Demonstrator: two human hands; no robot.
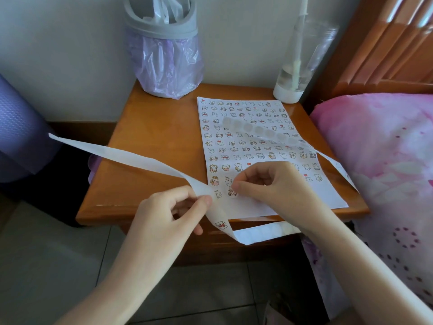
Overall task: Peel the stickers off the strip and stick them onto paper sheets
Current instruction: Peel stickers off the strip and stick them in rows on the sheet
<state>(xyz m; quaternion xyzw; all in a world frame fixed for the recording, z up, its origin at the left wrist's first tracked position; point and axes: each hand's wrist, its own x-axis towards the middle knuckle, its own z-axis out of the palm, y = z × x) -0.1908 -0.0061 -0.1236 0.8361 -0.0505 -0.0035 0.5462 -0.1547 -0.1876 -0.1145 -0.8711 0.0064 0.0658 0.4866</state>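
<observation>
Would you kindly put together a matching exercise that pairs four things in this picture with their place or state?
1 left hand
2 paper sheet
3 waste bin
4 bottle

a back left of the nightstand
b pinches the strip
c back right, by the bed
d flat, covered in stickers

Pairs: 1-b, 2-d, 3-a, 4-c

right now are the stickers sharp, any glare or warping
Head view: soft even daylight, faint shadows; mild sheen on the nightstand top; stickers on the near end of the strip read clearly, far rows on the paper sheet look small and soft; top of the bottle is washed out; wide-angle bending tilts the headboard.
</observation>
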